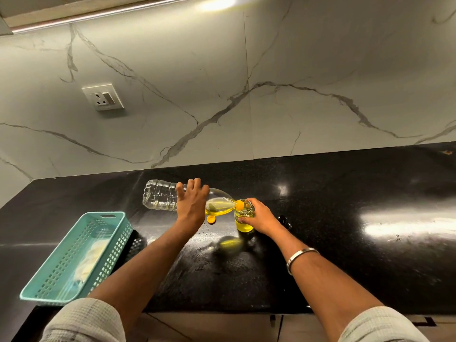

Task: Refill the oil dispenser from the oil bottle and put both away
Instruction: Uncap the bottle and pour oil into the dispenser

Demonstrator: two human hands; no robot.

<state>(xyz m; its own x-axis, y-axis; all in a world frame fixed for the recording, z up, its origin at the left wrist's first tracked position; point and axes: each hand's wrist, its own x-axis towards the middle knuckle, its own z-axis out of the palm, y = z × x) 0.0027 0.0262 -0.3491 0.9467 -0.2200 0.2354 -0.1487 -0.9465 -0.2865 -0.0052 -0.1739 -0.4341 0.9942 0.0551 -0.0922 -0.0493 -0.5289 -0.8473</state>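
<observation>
My left hand grips the clear plastic oil bottle around its middle and holds it tipped on its side, neck to the right. Yellow oil pools in the bottle's shoulder, and its orange neck sits at the mouth of the small glass oil dispenser. The dispenser stands upright on the black counter with yellow oil in its lower part. My right hand is wrapped around the dispenser from the right. The bottle's orange cap lies on the counter just below the bottle.
A teal perforated plastic basket with something pale inside sits at the counter's front left. A small black object lies right of my right hand. A wall socket is on the marble backsplash. The counter's front edge runs below my forearms.
</observation>
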